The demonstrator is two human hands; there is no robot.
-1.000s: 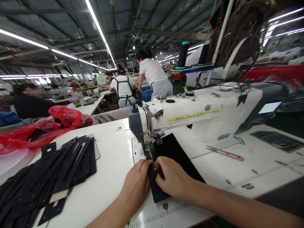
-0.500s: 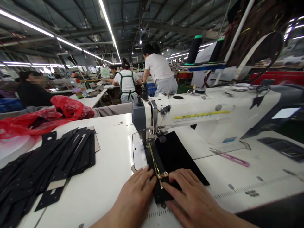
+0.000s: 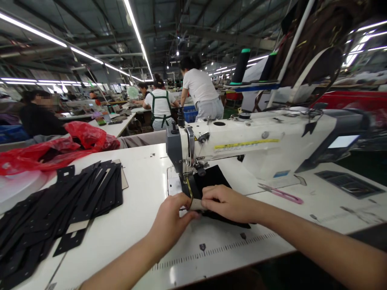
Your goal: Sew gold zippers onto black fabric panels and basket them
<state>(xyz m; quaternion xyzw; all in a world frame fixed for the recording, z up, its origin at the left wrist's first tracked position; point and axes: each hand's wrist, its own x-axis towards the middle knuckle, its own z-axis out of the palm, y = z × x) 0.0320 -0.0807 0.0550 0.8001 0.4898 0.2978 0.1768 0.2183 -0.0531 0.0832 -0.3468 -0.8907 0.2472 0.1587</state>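
Your black cloth [image 3: 214,176] lies under the needle end of the sewing machine [image 3: 248,139], with its near end bent up. Your left hand [image 3: 171,213] pinches that end by the gold zipper [image 3: 189,187], just in front of the machine. Your right hand [image 3: 226,202] pinches the bent edge too. If you pull unevenly, the zipper might go crooked. If the fold slips under the needle, it could get sewn down wrong.
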